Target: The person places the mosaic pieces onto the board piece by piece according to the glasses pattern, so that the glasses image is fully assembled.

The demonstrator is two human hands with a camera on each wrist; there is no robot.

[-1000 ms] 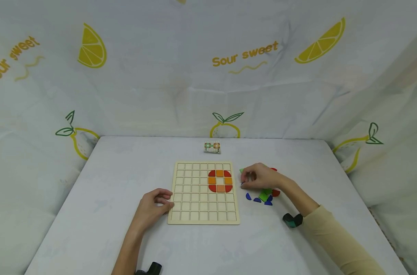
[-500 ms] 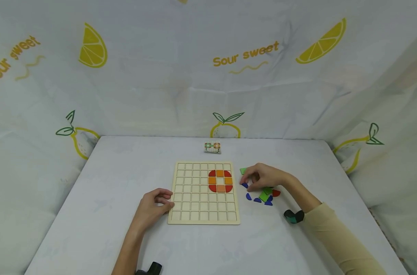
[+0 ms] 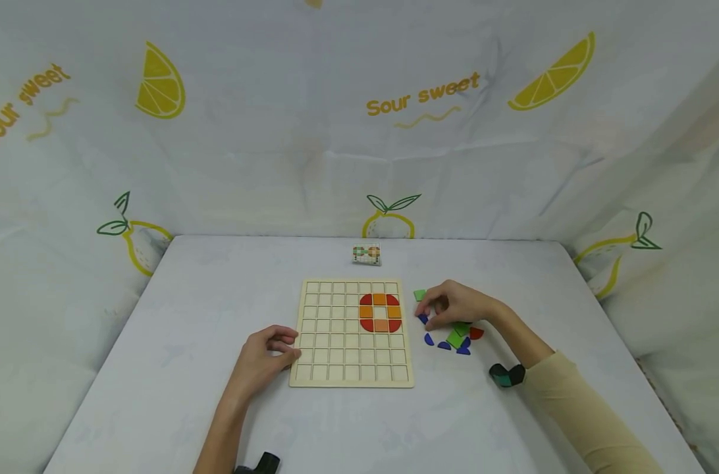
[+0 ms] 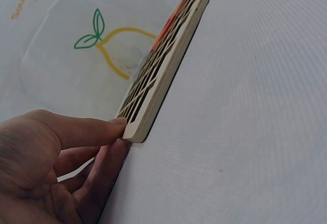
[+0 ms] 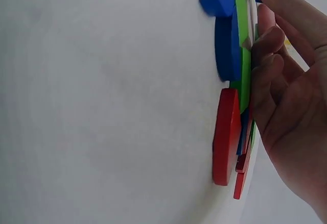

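My left hand [image 3: 268,359] holds the left edge of a square wooden grid board [image 3: 338,376]. In the left wrist view its thumb lies on the board's corner, the fingers below at the side. Red and orange tiles [image 3: 380,299] form a ring on the board's right part, around one bare cell. My right hand [image 3: 454,306] is at the loose pieces right of the board, fingers curled, with a rounded blue tile [image 3: 423,318] between index finger and thumb. Under and beside that hand lie green square tiles [image 3: 455,339], a red tile [image 3: 477,334] and several blue tiles [image 3: 444,345].
A small pattern card [image 3: 367,254] lies behind the board. One light green tile [image 3: 419,295] sits near the board's right edge. A black wrist strap [image 3: 507,376] is by the right forearm. White lemon-print cloth rises behind the table.
The right fingers have spread from close together to either side of the blue tile, which has turned slightly. The left hand and board have stayed put.
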